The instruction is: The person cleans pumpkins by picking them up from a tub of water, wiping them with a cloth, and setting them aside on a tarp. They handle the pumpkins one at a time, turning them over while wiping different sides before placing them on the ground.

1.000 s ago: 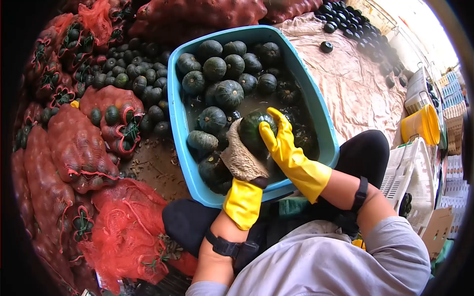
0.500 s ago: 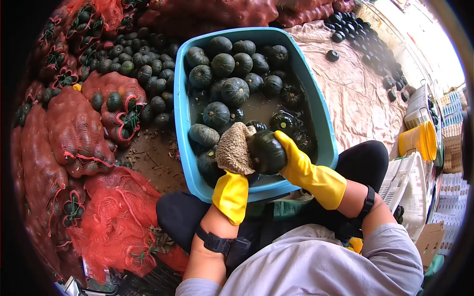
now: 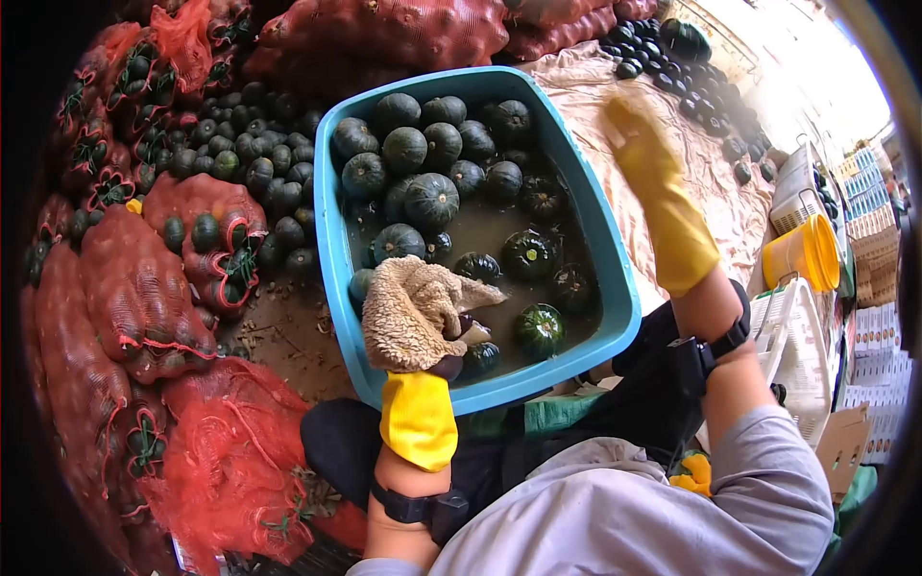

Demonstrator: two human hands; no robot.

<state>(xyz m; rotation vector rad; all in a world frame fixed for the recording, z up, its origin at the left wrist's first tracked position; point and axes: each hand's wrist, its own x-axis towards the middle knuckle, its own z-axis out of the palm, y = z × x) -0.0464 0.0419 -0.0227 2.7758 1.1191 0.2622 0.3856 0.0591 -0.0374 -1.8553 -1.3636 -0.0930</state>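
My left hand (image 3: 420, 413), in a yellow rubber glove, is over the near left part of a blue tub (image 3: 624, 331). A tan fluffy cloth (image 3: 408, 307) covers its fingers and is held there. My right hand (image 3: 648, 163), also yellow-gloved, is stretched out past the tub's right side, blurred, fingers extended with nothing in them. Beyond it, a dark green kabocha squash (image 3: 684, 41) looks larger than those around it, apparently in the air. Inside the tub, several kabocha squashes (image 3: 431, 201) are heaped at the back left; others sit in murky water (image 3: 495, 216).
Red mesh sacks (image 3: 144, 259) and loose squashes (image 3: 254, 144) line the left. A pale sheet (image 3: 730, 206) with squashes at its far end (image 3: 706, 101) spreads to the right. A yellow bucket (image 3: 802, 252) and white crates (image 3: 789, 336) stand at the right.
My right hand has let go of the squash and swung up and right, off the tub. My left hand has shifted slightly left with the cloth. The squash has moved to the far right.
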